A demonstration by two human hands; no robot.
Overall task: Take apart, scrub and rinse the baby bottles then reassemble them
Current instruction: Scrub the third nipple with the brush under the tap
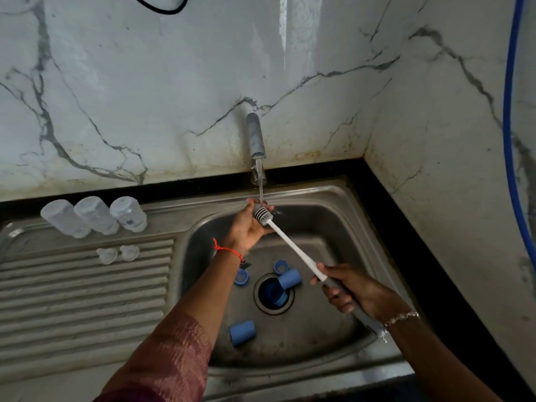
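Bottle brush point(293, 248): long axis runs 11 o'clock, bristles under the tap point(255, 134) stream, to 5 o'clock. Left hand point(249, 227) curls round the bristle end; right hand point(352, 288) grips the handle. Bottles point(95, 214): upturned on the surface, at 9 o'clock, nearer the left hand.

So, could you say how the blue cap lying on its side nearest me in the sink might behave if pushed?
The blue cap is cylindrical and on its side, so it would probably roll. It looks like hollow plastic, likely light. The tap runs into the sink, so it may be slippery.
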